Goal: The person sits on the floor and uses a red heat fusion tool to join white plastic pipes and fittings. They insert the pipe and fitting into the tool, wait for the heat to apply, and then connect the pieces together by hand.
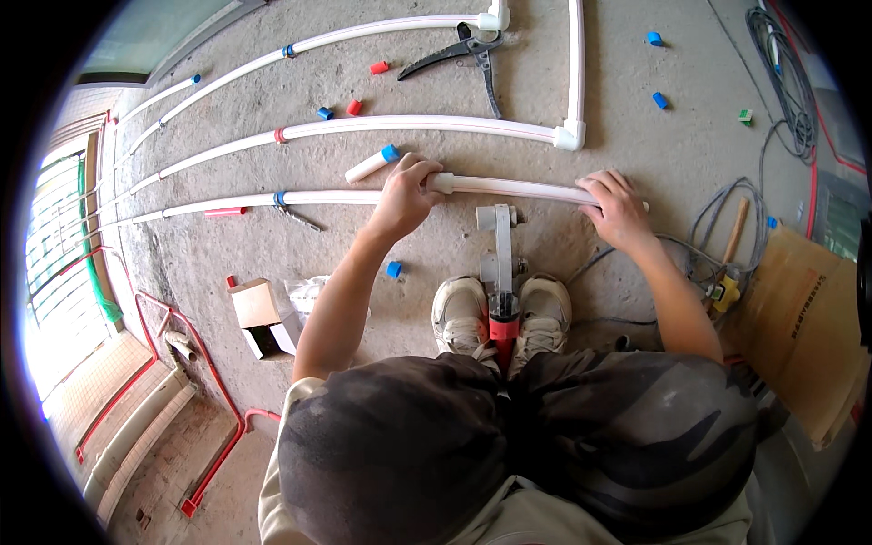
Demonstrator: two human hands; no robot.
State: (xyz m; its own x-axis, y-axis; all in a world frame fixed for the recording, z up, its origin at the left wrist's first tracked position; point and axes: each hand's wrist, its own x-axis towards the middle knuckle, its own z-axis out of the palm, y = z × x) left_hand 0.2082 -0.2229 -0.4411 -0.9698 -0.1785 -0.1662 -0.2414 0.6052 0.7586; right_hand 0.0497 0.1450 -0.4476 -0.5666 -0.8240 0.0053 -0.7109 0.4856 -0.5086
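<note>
My left hand (pixel 409 195) grips a white pipe (pixel 327 197) at its white coupling (pixel 443 183), with fingers curled round it. My right hand (pixel 615 209) is closed on the pipe section (pixel 513 189) right of that coupling, near its free end. Just below sits a tool with a metal plate and round heads (pixel 502 245) and a red body (pixel 504 329), held upright between my shoes (pixel 459 318). A short white tube with a blue cap (pixel 368 165) lies beside my left hand on the concrete floor (pixel 245 163).
Long white pipe runs (pixel 418 124) cross above, among black cutters (pixel 459 57) and scattered red and blue fittings (pixel 354 107). An open small box (pixel 263 318) is left. Cables (pixel 790 100), a hammer (pixel 736 232) and cardboard (pixel 799 327) lie right. Red conduit (pixel 209 463) runs lower left.
</note>
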